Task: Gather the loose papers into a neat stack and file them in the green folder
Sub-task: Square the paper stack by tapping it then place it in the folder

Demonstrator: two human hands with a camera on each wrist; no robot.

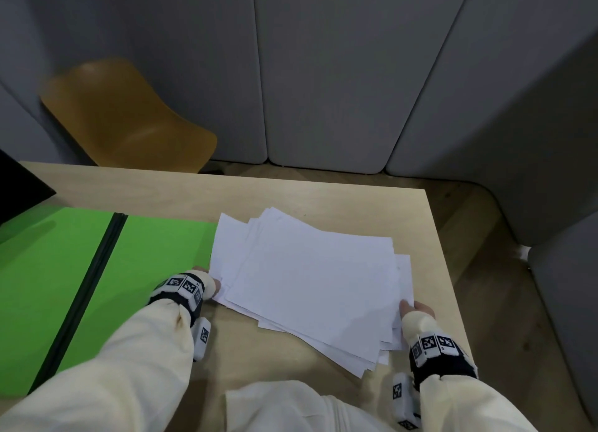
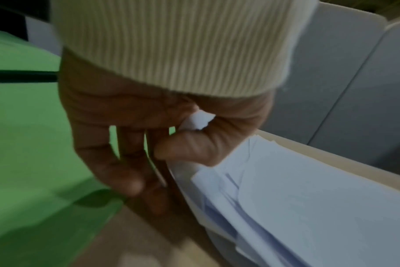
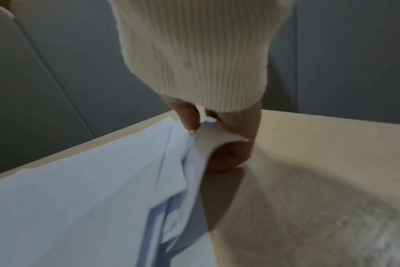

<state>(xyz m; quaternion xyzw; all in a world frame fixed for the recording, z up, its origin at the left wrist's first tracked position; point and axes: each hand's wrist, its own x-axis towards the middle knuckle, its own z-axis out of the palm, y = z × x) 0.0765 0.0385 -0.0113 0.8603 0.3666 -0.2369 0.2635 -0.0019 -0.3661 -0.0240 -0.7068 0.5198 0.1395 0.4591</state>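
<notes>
Left wrist view shows the left hand [image 2: 135, 126] pinching the papers [image 2: 308, 207] at a corner: the thumb lies curled on top of the sheets, a white corner pokes up between thumb and palm, and the other fingers [image 2: 117, 171] reach down beside the pile's edge toward the worktop [image 2: 130, 240]. In the right wrist view the right hand [image 3: 228, 140] pinches the opposite edge of the same pile, the thumb pressing down from above and the fingers curled beneath, so that the outer sheet curls up over them. From the head view, the two hands sit at opposite sides of the papers [image 1: 310, 276], the left hand [image 1: 207, 284] at the near-left corner and the right hand [image 1: 415, 312] at the near-right edge. The sheets are fanned and uneven, corners sticking out at the far and near ends, lying on the pale wooden worktop [image 1: 323, 198]. The green folder [image 1: 97, 286] lies open and flat just left of the pile, its dark spine running diagonally; the pile's left edge overlaps the folder's right leaf slightly. Nothing lies inside the folder. Beyond the worktop stand a mustard chair [image 1: 129, 118] and grey padded panels [image 1: 323, 76].
</notes>
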